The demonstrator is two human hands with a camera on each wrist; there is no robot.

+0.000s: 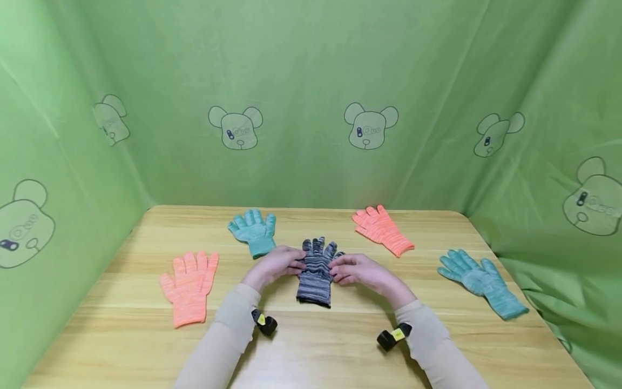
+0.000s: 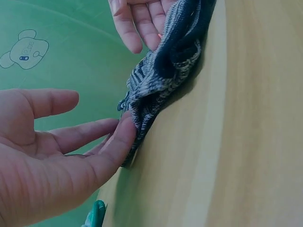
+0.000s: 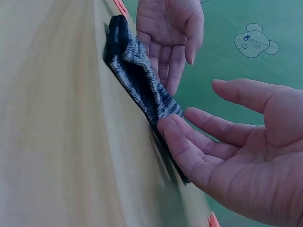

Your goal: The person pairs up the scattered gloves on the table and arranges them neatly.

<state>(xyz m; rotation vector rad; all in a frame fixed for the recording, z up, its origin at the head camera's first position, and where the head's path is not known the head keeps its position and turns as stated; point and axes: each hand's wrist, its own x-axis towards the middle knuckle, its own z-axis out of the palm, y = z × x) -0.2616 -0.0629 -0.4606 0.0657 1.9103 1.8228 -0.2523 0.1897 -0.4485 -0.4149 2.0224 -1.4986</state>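
Note:
A black-and-grey knit glove (image 1: pixel 316 273) lies on the table in the middle of the head view, fingers pointing away and cuff toward me. My left hand (image 1: pixel 278 263) touches its left edge with the fingertips. On the opposite edge, the fingers of my right hand (image 1: pixel 363 272) touch near the glove's thumb. In the left wrist view, the left thumb stands well apart from the fingers, which meet the glove (image 2: pixel 156 75). The right wrist view shows the right fingers against the glove (image 3: pixel 142 85), its cuff slightly gaping, with that thumb also raised away.
An orange glove (image 1: pixel 189 289) lies at the left, and a teal glove (image 1: pixel 255 232) behind the left hand. Another orange glove (image 1: pixel 381 229) is at the back right; a second teal glove (image 1: pixel 481 281) is near the table's right edge. Green cloth (image 1: pixel 301 54) hangs around the wooden table (image 1: pixel 311 351).

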